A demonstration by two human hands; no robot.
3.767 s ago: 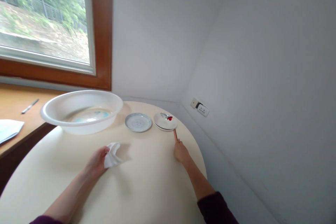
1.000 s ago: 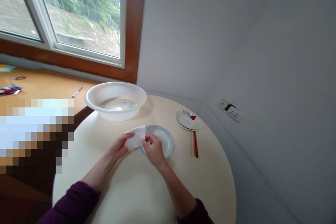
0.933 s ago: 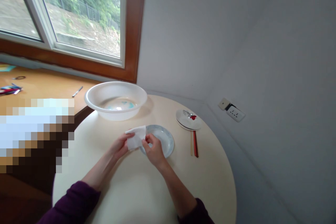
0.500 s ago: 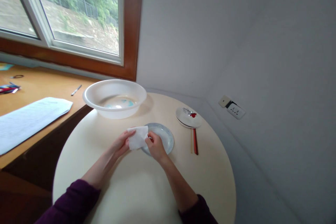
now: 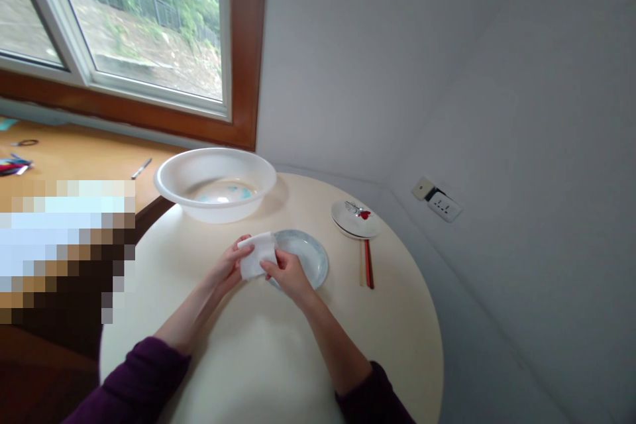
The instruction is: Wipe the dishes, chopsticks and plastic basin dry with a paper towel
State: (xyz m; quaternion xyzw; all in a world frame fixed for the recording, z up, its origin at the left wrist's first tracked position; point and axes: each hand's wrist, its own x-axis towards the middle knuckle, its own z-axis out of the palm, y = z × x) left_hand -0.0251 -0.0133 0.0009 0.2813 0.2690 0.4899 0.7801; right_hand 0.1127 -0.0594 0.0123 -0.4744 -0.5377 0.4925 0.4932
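Observation:
My left hand (image 5: 229,267) grips the left side of a small white tissue (image 5: 257,257), with the thumb on top and the fingers behind it. The thumb and fingers of my right hand (image 5: 290,271) are closed on the tissue's lower right part. Both hands hold it above the left edge of a pale blue-grey plate (image 5: 314,257) on the round table (image 5: 268,351). Part of the plate is hidden by the tissue and my right hand.
A translucent white basin (image 5: 218,211) stands behind my hands. To the right are stacked small white dishes (image 5: 345,217) and chopsticks (image 5: 368,265). A wooden desk (image 5: 94,156) with a pen (image 5: 142,168) adjoins at left; the wall carries a socket (image 5: 444,205).
My right thumb and fingers have moved left and down onto the tissue, from its right edge further over its front. The left hand keeps its hold. The view has shifted slightly.

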